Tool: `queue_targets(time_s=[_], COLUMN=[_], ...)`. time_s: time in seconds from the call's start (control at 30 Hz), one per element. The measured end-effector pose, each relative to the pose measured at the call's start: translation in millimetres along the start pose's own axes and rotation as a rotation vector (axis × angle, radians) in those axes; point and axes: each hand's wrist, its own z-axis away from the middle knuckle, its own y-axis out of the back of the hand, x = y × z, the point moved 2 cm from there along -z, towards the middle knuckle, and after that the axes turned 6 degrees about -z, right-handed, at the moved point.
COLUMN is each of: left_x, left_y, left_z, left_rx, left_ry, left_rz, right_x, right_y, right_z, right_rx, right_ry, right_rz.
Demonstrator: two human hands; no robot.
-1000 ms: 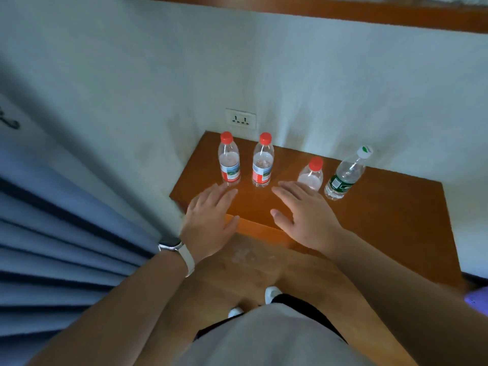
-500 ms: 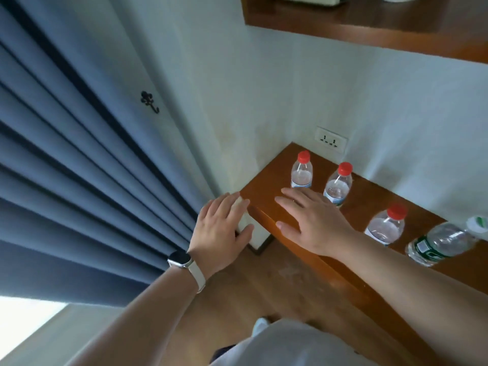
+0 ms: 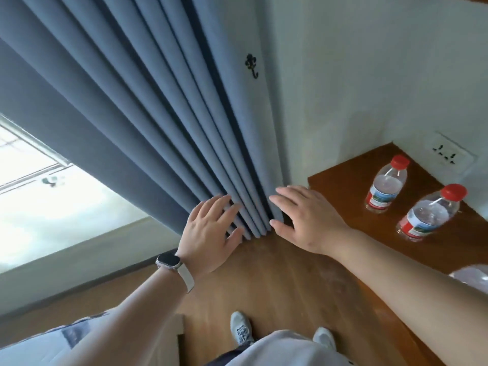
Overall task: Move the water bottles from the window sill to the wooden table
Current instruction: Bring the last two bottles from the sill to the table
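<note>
Landmark = curtain [image 3: 158,114], the blue pleated one mid-view.

Left hand [image 3: 211,233]: fingers spread, holding nothing, over the curtain's bottom hem. I can't tell if the fingertips touch the fabric. Watch [image 3: 169,261] on that wrist.

Right hand [image 3: 306,220]: also spread flat and holding nothing, just right of the curtain's last pleat, at the hem.

Wooden table [image 3: 343,186] sits right of the curtain, in the wall corner. Two water bottles stand on it, both upright with red caps: far bottle [image 3: 384,187] and near bottle [image 3: 427,215], further right of the curtain. There's a clear blur at the frame's right edge and I can't say what it is.

Window [image 3: 39,180] is left of the curtain, very bright. I can't make out any bottles on the sill from here.

My read: part of the job is done, and I'm between trips, heading back to the sill side.

How I'd run this step:
- Pan left of the curtain first and find the sill before reaching.
- If the pleats cover the sill, push them aside with the left hand's flat palm. Don't grab the fabric.
- Pull the right forearm in before turning, since it passes near the near bottle and could knock it over.
- Grip each bottle round the label band, thumb opposite fingers, and carry it upright.
- Place new ones beside the two standing bottles, not touching them.
</note>
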Motion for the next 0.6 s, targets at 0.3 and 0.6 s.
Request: queue_targets(time_s=[0.3,0.6], left_x=[-81.7,-203.1], left_y=[2.7,-3.2], left_z=[63.7,149.9], left_rx=[0.061,0.092], left_ry=[0.198,0.393], left_rz=[0.019,0.063], right_x=[-71.1,-203.5], right_y=[-29.7,-92.4], right_z=[-60.4,-135.7], right_rx=[-0.051,-0.065], right_ry=[0.137,0.293], right_rz=[0.022,0.035])
